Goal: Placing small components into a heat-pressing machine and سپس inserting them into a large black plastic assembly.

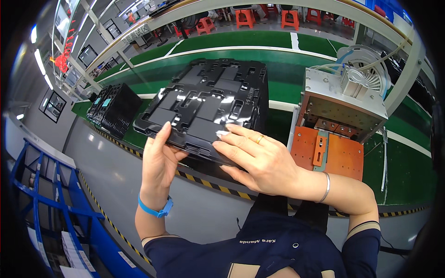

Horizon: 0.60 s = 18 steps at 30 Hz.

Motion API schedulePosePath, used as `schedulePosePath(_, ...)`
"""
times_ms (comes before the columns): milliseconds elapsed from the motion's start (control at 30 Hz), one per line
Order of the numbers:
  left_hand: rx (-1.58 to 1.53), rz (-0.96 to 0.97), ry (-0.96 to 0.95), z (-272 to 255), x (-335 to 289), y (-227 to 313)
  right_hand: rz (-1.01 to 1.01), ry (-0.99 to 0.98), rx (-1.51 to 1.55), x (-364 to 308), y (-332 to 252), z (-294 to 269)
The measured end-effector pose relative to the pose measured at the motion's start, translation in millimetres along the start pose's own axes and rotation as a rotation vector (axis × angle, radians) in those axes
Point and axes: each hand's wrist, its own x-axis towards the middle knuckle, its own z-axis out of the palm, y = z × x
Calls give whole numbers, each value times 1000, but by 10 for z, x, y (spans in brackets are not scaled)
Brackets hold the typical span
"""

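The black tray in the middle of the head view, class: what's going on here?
A person has both hands on the near side of a black tray. The left hand grips its edge, thumb on top; the right hand lays its fingers along the near right part. Flat dark pieces sit in the tray. To the left is a stack of black trays; to the right, a metal fixture with orange plates.

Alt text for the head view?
The left hand pinches the near edge of a black tray holding flat dark pieces; the right hand is at its near-right corner. A metal machine with an orange plate stands right; stacked black trays, left.
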Motion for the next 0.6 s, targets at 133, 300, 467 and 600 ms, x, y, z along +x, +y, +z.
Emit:
schedulePosePath(133,-131,109,105,-225,300,203,-102,60,37,-1,-8,-49)
schedulePosePath(300,-231,145,-110,-1120,796,574,-75,-222,-1,-305,162,20)
schedulePosePath(467,-126,199,99,-1927,1044,515,-100,-161,54,-382,222,77)
schedulePosePath(600,-150,101,69,-2399,1112,143,-91,-166,21,-411,245,78)
